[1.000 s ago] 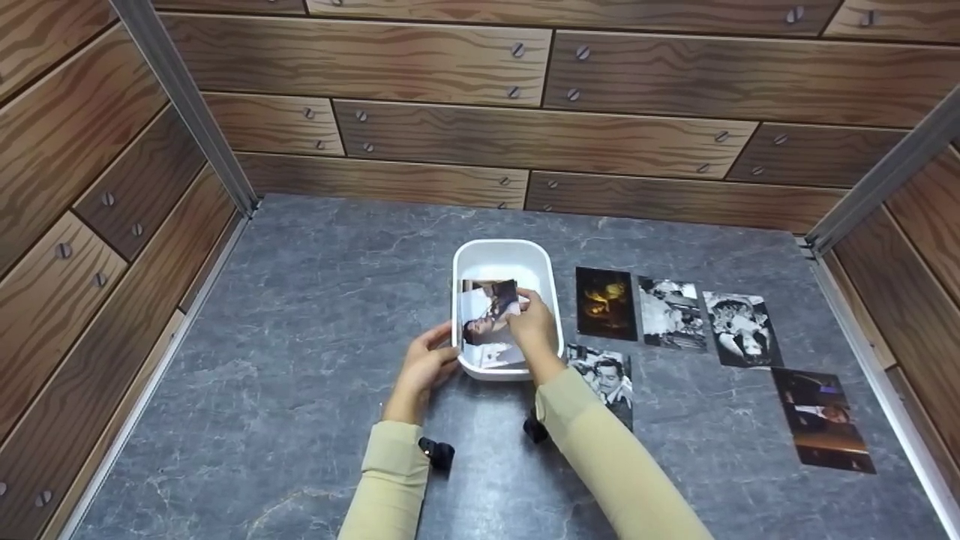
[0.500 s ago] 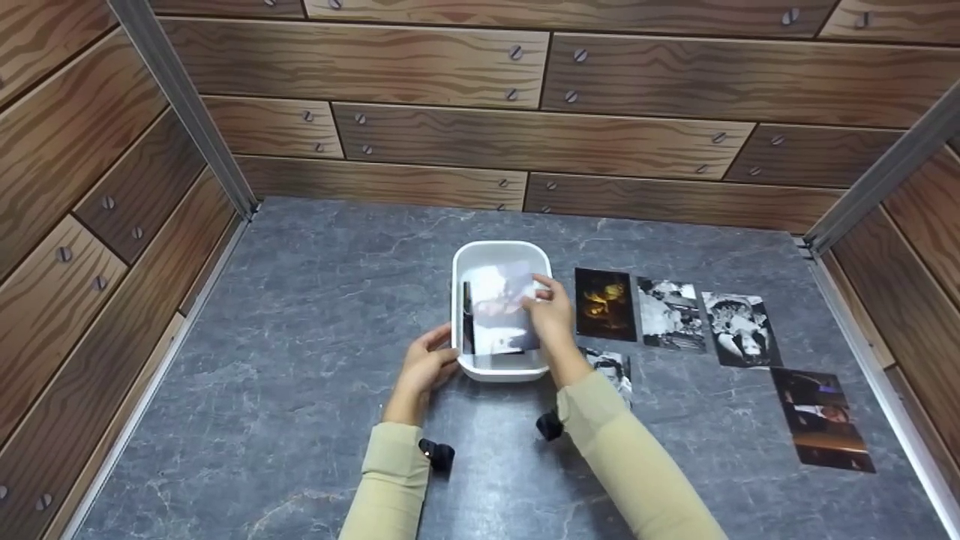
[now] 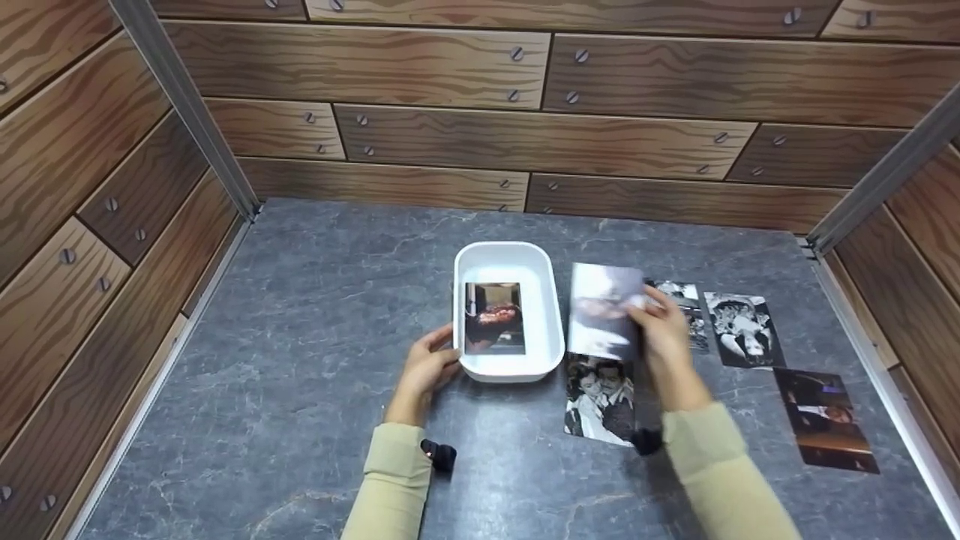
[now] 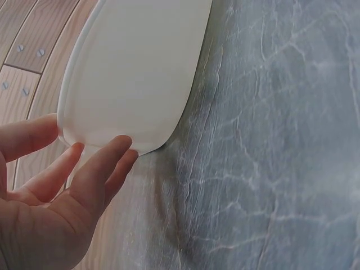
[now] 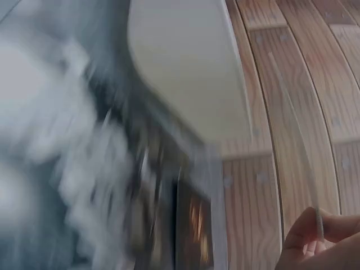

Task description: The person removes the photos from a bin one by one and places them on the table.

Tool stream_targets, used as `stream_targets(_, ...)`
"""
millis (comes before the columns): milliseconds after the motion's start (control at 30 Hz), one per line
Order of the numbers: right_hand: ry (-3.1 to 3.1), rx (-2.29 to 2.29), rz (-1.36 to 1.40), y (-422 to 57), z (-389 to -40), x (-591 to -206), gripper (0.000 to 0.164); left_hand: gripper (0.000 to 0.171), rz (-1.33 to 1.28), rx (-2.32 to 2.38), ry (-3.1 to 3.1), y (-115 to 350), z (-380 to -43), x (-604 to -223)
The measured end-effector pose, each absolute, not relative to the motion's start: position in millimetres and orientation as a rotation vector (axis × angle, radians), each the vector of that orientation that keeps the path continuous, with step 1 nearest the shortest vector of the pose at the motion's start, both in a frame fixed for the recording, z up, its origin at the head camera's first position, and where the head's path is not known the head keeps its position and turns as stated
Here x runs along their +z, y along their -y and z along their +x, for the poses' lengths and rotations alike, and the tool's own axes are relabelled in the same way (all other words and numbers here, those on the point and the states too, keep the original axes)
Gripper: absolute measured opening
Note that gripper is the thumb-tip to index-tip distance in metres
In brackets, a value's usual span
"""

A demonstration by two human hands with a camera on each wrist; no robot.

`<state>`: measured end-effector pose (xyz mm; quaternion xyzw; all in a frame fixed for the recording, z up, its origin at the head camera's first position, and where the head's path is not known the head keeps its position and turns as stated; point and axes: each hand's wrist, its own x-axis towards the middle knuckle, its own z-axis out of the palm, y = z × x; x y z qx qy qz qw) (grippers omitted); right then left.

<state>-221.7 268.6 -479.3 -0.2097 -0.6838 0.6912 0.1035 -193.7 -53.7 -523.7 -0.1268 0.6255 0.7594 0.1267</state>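
My right hand (image 3: pixel 660 330) pinches a glossy photo (image 3: pixel 604 311) by its right edge, to the right of the white tub (image 3: pixel 510 367). Seen nearly edge-on in the right wrist view, that photo (image 5: pixel 301 143) is a thin strip between thumb and fingers. Beneath it in the head view, a dark golden photo is mostly covered. My left hand (image 3: pixel 427 371) touches the tub's near left corner, and in the left wrist view its extended fingers (image 4: pixel 104 163) rest against the outer wall. Another photo (image 3: pixel 495 319) with dark edges and a reddish middle lies inside the tub.
Right of the tub, a black-and-white photo of a couple (image 3: pixel 600 401), two more black-and-white photos (image 3: pixel 742 330) and a dark colour photo (image 3: pixel 825 420) lie on the grey marbled tabletop (image 3: pixel 322 300). Wood-patterned walls (image 3: pixel 420 135) enclose the back and sides.
My right hand has lifted the top photo out of the tub and carried it right, over the golden photo. The reddish photo in the tub is now uncovered. My left hand stays put.
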Motion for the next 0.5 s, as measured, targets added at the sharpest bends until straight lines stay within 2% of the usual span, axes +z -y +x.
stream_targets(100,1.978,2.045,-0.629,-296.7,-204.8,-485.7,0.053,0.058,-0.378,2.206,-1.824,53.4,-191.6,-525.3)
stream_targets(267,1.898,2.100,-0.701,-335.6,-176.9,-494.0,0.038,0.057,-0.380,2.199,-1.844,53.2,-192.3,-524.5)
stream_targets(500,1.985,2.073,-0.834,-371.6,-138.2,-515.5,0.040,0.058,-0.366,2.223,-1.807,53.7,-192.2,-524.5)
